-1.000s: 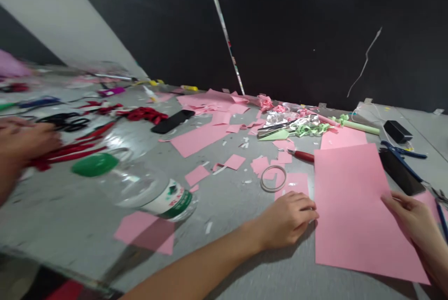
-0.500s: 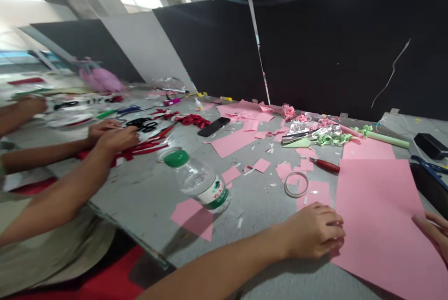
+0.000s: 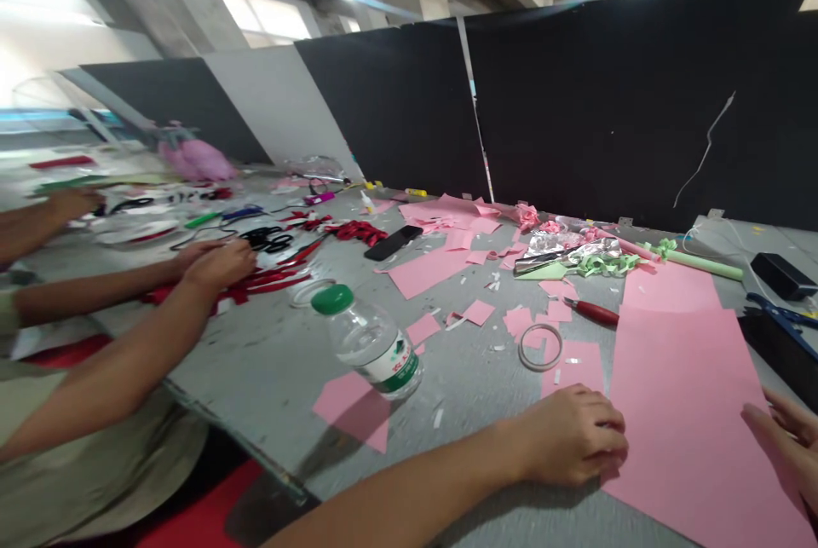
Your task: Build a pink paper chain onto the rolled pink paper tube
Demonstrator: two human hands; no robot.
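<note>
A large pink paper sheet (image 3: 690, 420) lies at the right on the grey table. My left hand (image 3: 575, 437) rests at its left edge, fingers curled and closed on that border; the fingertips are partly hidden. On the opposite edge, my right hand (image 3: 783, 441) has its thumb over the paper, and the frame cuts off part of this hand. Beside my left hand lies a roll of tape (image 3: 540, 347) on small pink scraps. A red-handled craft knife (image 3: 596, 312) sits just beyond the sheet's upper left corner.
A water bottle with a green cap (image 3: 367, 343) stands left of my forearm. Farther back are a black phone (image 3: 393, 243), pink paper pieces (image 3: 428, 271) and crumpled foil (image 3: 568, 250). Co-workers' hands (image 3: 221, 262) handle red strips at the left. A black partition (image 3: 575, 105) borders the table.
The view has tilted slightly upward, so things appear a little lower. Both my hands stay at the pink sheet's edges; the right one shows slightly more.
</note>
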